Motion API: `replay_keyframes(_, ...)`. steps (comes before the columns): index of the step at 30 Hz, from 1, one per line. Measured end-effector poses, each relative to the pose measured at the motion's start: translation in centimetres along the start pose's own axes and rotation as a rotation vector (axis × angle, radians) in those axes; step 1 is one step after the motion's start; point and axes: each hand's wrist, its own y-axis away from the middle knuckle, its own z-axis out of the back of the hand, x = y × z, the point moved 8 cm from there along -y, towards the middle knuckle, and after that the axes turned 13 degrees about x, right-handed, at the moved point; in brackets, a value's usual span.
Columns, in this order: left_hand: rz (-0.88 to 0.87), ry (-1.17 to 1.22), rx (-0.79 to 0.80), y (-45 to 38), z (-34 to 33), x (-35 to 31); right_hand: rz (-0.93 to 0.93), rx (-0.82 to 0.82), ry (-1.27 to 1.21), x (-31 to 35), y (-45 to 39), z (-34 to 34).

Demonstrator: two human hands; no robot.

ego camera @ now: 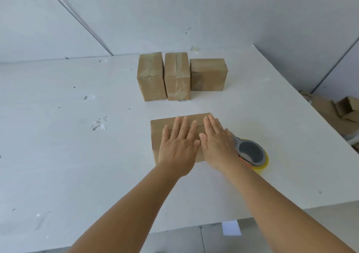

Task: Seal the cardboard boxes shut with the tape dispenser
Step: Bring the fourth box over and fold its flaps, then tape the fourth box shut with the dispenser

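Both hands flat, fingers straight, pressing down on the near cardboard box (161, 134) at lower centre of the frame: left hand (177, 147) over the left half, right hand (217, 146) over the right half, thumbs nearly touching. Neither grip closed on anything. Flap seam (200, 125) just visible between the fingers, with no tape on it that can be made out.

Tape dispenser (251, 152) lying on the white surface (77, 146) just right of the box, partly hidden behind the right wrist, untouched. Three more boxes (181, 76) in a row toward upper centre, the left two with glossy tape over their seams; the third unclear.

Likely risks from here: flaps springing up once the right hand lifts off to fetch the dispenser, if the left alone fails to cover the seam; box sliding on the smooth surface under a hard tape pull; wrist knocking the dispenser toward the right edge.
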Motion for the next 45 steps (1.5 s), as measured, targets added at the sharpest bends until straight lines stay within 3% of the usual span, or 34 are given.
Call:
replay_keyframes(3, -0.028, -0.028, -0.013, -0.4, -0.1, 0.4, 0.087, 0.011, -0.095, -0.5, 0.1, 0.2)
replay_keyframes(6, -0.061, -0.042, -0.032, -0.9, 0.0, 1.2, 0.111, -0.107, -0.251, -1.7, 1.0, 1.2)
replay_keyframes(9, -0.078, -0.053, -0.061, -1.0, 0.1, 1.4, -0.063, -0.179, -0.337, -5.5, 2.2, 1.2)
replay_keyframes(13, -0.082, -0.050, -0.087, -0.9, 0.1, 1.2, -0.278, -0.107, -0.118, -8.9, 3.1, -0.1)
replay_keyframes(18, -0.087, -0.046, -0.100, -1.1, 0.2, 1.4, -0.354, -0.045, -0.235, -10.0, 3.1, -1.1)
replay_keyframes(21, -0.108, 0.009, -0.091, -0.9, 0.5, 1.5, -0.351, -0.122, -0.199, -10.1, 3.3, 0.6)
replay_keyframes(26, -0.196, 0.132, -0.094, -1.0, 1.5, 2.1, -0.254, -0.294, -0.260, -9.7, 4.0, 6.5)
replay_keyframes(30, -0.255, 0.263, -0.120, -0.9, 2.5, 2.9, -0.097, -0.430, -0.472, -7.4, 4.8, 11.6)
replay_keyframes(34, -0.133, 0.203, -0.142, -0.3, 2.8, 4.0, 0.058, -0.502, -0.512, -3.2, 4.9, 14.8)
replay_keyframes(41, -0.175, 0.576, -0.205, 0.6, 3.1, 6.2, 0.243, -0.286, -0.512, 3.4, 0.4, 13.3)
replay_keyframes(45, 0.009, 0.746, -0.242, 1.4, 1.9, 9.1, 0.254, -0.139, -0.473, 4.8, -1.7, 12.6)
